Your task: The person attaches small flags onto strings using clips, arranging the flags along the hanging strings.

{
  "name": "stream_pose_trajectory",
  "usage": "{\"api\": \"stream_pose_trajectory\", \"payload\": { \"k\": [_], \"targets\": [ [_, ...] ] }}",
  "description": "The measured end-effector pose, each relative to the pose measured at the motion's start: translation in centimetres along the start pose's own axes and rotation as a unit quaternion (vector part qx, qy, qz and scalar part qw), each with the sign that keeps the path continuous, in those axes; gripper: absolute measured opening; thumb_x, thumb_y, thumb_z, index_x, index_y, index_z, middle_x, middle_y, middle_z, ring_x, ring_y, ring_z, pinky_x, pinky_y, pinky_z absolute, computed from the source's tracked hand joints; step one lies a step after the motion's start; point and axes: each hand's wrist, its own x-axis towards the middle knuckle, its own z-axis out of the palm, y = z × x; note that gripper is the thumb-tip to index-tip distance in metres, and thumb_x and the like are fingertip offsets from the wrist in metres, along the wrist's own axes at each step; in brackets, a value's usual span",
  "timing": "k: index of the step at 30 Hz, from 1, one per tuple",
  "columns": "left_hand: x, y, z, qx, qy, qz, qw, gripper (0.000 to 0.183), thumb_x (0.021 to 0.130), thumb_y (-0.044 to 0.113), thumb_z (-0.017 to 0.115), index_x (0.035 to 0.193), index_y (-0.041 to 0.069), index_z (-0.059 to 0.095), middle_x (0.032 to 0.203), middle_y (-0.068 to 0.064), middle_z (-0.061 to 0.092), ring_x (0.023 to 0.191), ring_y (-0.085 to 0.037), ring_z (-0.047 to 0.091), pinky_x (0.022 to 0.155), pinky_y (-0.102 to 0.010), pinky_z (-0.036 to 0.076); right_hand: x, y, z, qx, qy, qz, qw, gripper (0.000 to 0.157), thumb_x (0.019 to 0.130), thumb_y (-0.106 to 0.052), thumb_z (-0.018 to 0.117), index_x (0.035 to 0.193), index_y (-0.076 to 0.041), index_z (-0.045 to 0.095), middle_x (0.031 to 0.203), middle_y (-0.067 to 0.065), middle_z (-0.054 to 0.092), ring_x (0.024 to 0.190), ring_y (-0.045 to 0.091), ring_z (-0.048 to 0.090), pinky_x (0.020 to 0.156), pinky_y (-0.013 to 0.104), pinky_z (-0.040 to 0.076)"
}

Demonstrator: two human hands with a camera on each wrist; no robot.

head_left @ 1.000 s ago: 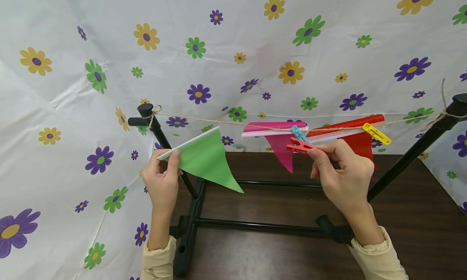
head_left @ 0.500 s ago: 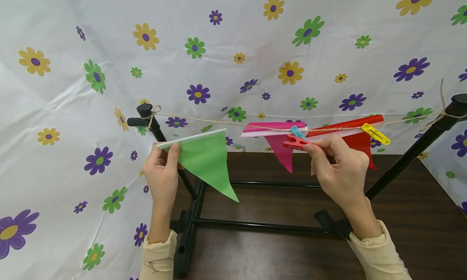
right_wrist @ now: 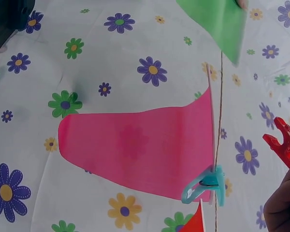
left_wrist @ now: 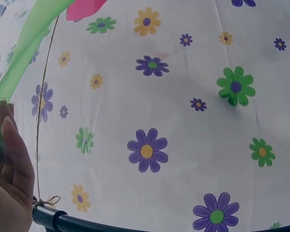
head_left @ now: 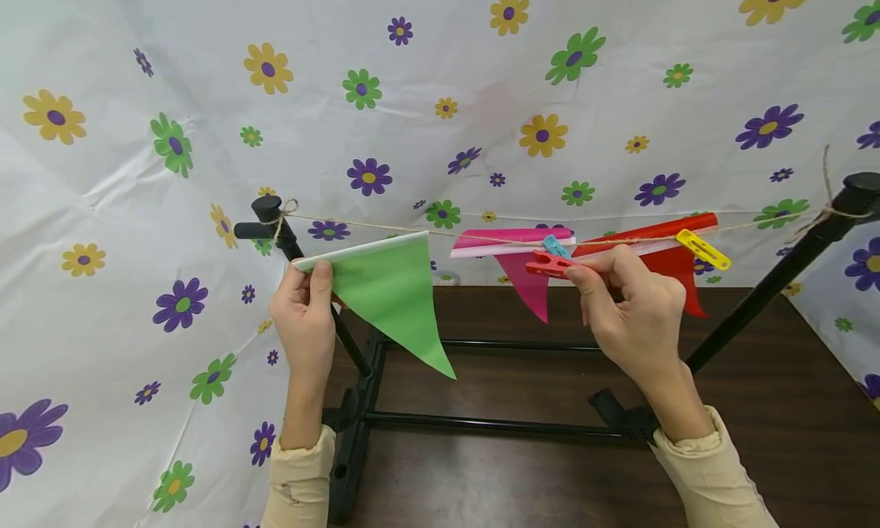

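My left hand pinches the left corner of a green triangular flag, whose white top edge is just below the twine. In the left wrist view the flag shows beside the fingers. My right hand holds a red clothespin by its rear end, in front of the line. A pink flag hangs from the twine, with a blue clothespin on its edge. Right of it hangs a red flag, partly hidden behind my right hand, with a yellow clothespin at its right.
The twine is tied between a left black post and a right black post. Lower black bars join the frame over a dark brown wooden surface. White flowered cloth covers the back and left side.
The green flag has risen toward the twine and its top edge now tilts up to the right. My right hand has shifted slightly left with the red clothespin. The hanging flags stay put.
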Motion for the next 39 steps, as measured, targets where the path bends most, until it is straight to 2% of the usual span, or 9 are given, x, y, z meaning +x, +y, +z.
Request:
{"api": "stream_pose_trajectory", "payload": {
  "k": [4, 7, 12, 19, 26, 39],
  "targets": [
    [0.2, -0.1, 0.2, -0.021, -0.015, 0.013, 0.9996, 0.025, 0.106, 0.008, 0.059, 0.101, -0.016, 0.062, 0.08, 0.004, 0.068, 0.06, -0.005, 0.056, 0.057, -0.017, 0.049, 0.2, 0.0, 0.1, -0.002, -0.004, -0.001, 1.0, 0.057, 0.103, -0.049, 0.059, 0.089, 0.007, 0.061, 0.057, 0.005, 0.057, 0.045, 0.013, 0.047, 0.054, 0.009, 0.034],
    [0.2, -0.2, 0.3, -0.026, -0.019, 0.013, 0.9994, 0.024, 0.105, 0.007, 0.06, 0.102, -0.017, 0.061, 0.079, 0.004, 0.067, 0.058, -0.007, 0.053, 0.056, -0.017, 0.047, 0.3, 0.0, 0.2, -0.002, -0.006, -0.003, 1.0, 0.057, 0.104, -0.049, 0.059, 0.089, 0.006, 0.06, 0.057, 0.006, 0.057, 0.044, 0.014, 0.048, 0.054, 0.009, 0.034],
    [0.2, -0.2, 0.5, -0.033, -0.003, 0.006, 0.9994, 0.013, 0.104, 0.006, 0.062, 0.101, -0.005, 0.067, 0.077, 0.002, 0.066, 0.057, -0.01, 0.049, 0.055, -0.017, 0.045, 0.4, 0.1, 0.6, 0.0, -0.006, -0.013, 1.0, 0.055, 0.104, -0.048, 0.059, 0.089, 0.005, 0.059, 0.057, 0.007, 0.057, 0.043, 0.016, 0.048, 0.054, 0.008, 0.035],
    [0.2, -0.3, 0.7, -0.031, 0.031, -0.009, 0.999, 0.012, 0.103, 0.009, 0.065, 0.099, -0.001, 0.069, 0.076, 0.0, 0.057, 0.058, -0.011, 0.046, 0.054, -0.018, 0.042, 0.6, 0.3, 0.9, -0.009, -0.007, -0.022, 1.0, 0.055, 0.104, -0.048, 0.057, 0.09, 0.005, 0.06, 0.058, 0.007, 0.058, 0.043, 0.017, 0.047, 0.054, 0.008, 0.035],
    [0.6, -0.3, 0.9, -0.063, 0.026, -0.031, 0.9972, 0.009, 0.103, 0.01, 0.065, 0.101, 0.003, 0.071, 0.074, 0.001, 0.058, 0.058, -0.009, 0.045, 0.053, -0.017, 0.039, 0.8, 0.5, 1.3, -0.005, 0.005, -0.024, 1.0, 0.056, 0.104, -0.048, 0.059, 0.087, 0.005, 0.061, 0.057, 0.008, 0.057, 0.042, 0.017, 0.045, 0.054, 0.007, 0.034],
    [1.1, -1.0, 1.4, -0.084, 0.035, -0.038, 0.9952, 0.01, 0.102, 0.006, 0.064, 0.093, 0.008, 0.069, 0.069, 0.003, 0.057, 0.053, -0.007, 0.044, 0.049, -0.018, 0.038, 1.0, 0.5, 1.8, -0.017, 0.01, -0.024, 1.0, 0.058, 0.103, -0.05, 0.06, 0.084, 0.005, 0.061, 0.058, 0.01, 0.057, 0.043, 0.018, 0.042, 0.056, 0.007, 0.032]
  ]
}}
